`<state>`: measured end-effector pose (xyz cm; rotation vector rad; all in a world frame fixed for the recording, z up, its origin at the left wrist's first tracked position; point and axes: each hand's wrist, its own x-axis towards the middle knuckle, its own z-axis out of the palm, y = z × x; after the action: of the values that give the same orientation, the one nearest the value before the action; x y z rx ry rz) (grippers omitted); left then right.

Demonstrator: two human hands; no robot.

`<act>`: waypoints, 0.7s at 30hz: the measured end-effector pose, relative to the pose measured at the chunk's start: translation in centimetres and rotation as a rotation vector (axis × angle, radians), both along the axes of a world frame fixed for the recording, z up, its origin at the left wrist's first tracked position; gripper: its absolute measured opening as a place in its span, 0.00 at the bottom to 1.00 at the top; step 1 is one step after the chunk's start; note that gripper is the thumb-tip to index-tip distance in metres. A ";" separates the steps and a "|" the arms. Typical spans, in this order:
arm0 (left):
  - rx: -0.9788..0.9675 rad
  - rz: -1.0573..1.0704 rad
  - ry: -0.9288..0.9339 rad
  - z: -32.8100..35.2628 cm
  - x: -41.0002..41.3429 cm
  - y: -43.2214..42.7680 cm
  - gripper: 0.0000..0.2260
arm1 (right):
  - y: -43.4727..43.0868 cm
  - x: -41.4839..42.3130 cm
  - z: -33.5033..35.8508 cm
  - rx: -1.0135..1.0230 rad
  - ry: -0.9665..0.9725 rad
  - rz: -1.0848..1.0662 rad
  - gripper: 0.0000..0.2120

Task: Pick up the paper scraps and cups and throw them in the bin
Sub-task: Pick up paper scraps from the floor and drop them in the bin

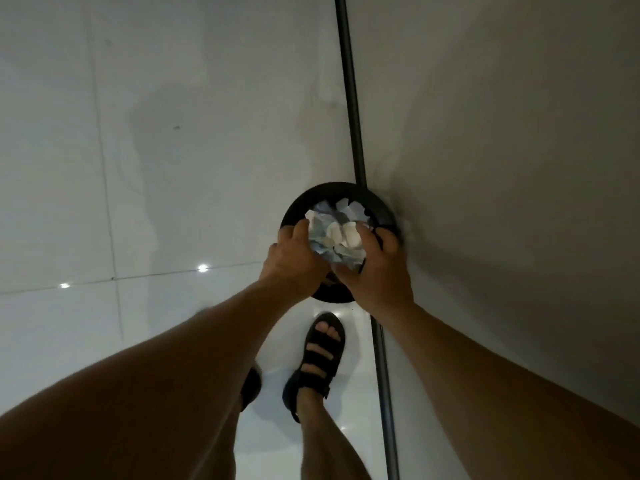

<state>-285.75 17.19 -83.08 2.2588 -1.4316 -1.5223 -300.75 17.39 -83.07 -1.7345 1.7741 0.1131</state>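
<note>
Arms extended — left hand (294,254), right hand (377,268) cupped together.

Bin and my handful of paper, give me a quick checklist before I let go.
1. Grip: left hand and right hand both hold the paper scraps: ok.
2. Scraps above the bin opening, not past its rim: ok.
3. Bin upright on the floor, beside the wall: ok.
4. Room left in the bin: cannot tell; hands and scraps cover most of the opening.
5. Cups among the scraps: cannot tell.
6. Sandal clear of the bin: ok.
</note>
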 end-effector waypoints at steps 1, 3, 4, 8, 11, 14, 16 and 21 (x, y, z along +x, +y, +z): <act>0.011 0.004 -0.018 -0.4 0.6 0.8 0.29 | 0.4 -0.1 -0.4 0.036 0.026 -0.007 0.37; 0.005 -0.023 -0.056 -0.2 1.9 2.1 0.31 | 1.7 -0.2 -0.2 0.107 0.053 -0.017 0.37; -0.007 -0.042 -0.074 0.4 2.7 2.6 0.32 | 2.3 -0.1 0.3 0.126 0.054 -0.018 0.37; -0.038 -0.057 -0.131 5.0 6.2 2.9 0.34 | 2.8 1.7 4.8 0.133 0.065 0.009 0.36; -0.049 -0.081 -0.183 10.4 9.0 3.1 0.34 | 2.2 4.3 10.1 0.085 0.058 0.060 0.36; -0.075 -0.064 -0.207 16.8 12.2 3.7 0.34 | 1.8 7.6 16.1 0.043 0.018 0.135 0.36; -0.097 -0.034 -0.224 21.4 14.4 4.8 0.33 | 1.9 9.9 20.2 0.012 -0.012 0.200 0.36; -0.074 0.099 -0.298 31.1 18.9 10.9 0.31 | 4.6 14.7 28.8 0.017 -0.075 0.379 0.35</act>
<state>-266.85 28.13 -51.95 2.5503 -1.3879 -1.1227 -286.06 21.95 -54.31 -2.0169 1.3700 0.2194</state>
